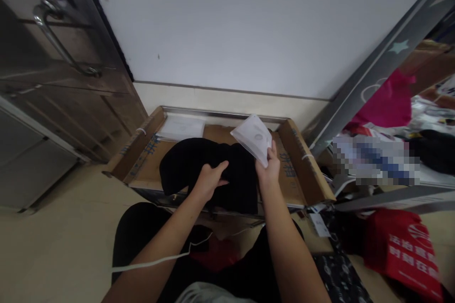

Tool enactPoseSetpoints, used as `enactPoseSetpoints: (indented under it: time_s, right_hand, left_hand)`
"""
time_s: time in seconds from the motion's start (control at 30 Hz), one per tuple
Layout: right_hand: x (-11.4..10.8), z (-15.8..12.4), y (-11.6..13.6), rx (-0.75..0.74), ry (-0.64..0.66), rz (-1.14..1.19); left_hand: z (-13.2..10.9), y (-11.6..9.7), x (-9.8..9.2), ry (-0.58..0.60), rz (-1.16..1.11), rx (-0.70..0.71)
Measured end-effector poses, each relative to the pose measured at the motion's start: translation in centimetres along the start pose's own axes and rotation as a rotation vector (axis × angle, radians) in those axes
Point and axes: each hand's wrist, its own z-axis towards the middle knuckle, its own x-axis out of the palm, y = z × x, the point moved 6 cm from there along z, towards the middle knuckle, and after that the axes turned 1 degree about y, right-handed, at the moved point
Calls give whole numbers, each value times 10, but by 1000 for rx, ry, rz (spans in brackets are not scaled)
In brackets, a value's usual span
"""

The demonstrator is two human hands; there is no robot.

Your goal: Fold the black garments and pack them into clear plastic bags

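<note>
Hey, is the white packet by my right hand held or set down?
Held: your right hand grips the white packet near its lower corner.

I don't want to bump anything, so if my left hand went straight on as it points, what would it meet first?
Your left hand would likely meet the black cloth first; it may be touching it now. Beyond, roughly in line, is the packet in your right hand, though depth is unclear.
</note>
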Motion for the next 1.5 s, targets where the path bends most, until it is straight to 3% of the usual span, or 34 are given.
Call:
enactPoseSetpoints:
  time_s: [0.1,0.17,0.27,0.33,0.43,0.53,0.63,0.7,0.9,0.97,1.1,1.2,1.3,1.5]
  right_hand:
    - [-1,1,4,-2,3,86]
    - [1,0,6,10,11,98]
    - [11,-8,4,34,89,13]
    - [21,-15,1,53,164,-92]
    - [35,-27,-4,92,263,-257]
    - [45,-37,-5,129,339,-380]
    - [48,-42,-4,158,379,-448]
    - [49,-44,-4,177,403,-463]
    - [54,-47,0,218,432,-222]
    - [59,-50,0,258,465,-128]
    - [64,-54,1,300,506,-59]
    - [64,-53,2,296,515,-53]
    - [64,-52,2,294,519,-53]
    - [61,-50,0,310,483,-65]
  left_hand:
    - [-7,1,-10,67,355,-77]
    - [-14,-10,-22,33,659,-57]
    - [-23,-49,-36,-147,1006,202]
    - [-27,-78,-41,-266,964,449]
    - [-20,-100,-44,-243,619,603]
    - [-3,-108,-40,-88,420,607]
    - [6,-110,-32,68,448,591]
    - [9,-110,-30,92,488,553]
    - [28,-123,-49,38,449,475]
    - [41,-139,-65,23,435,441]
    - [73,-177,-109,-149,495,319]
    - [96,-199,-136,-282,664,265]
    - [114,-213,-152,-373,946,315]
    - [121,-212,-156,-451,1554,438]
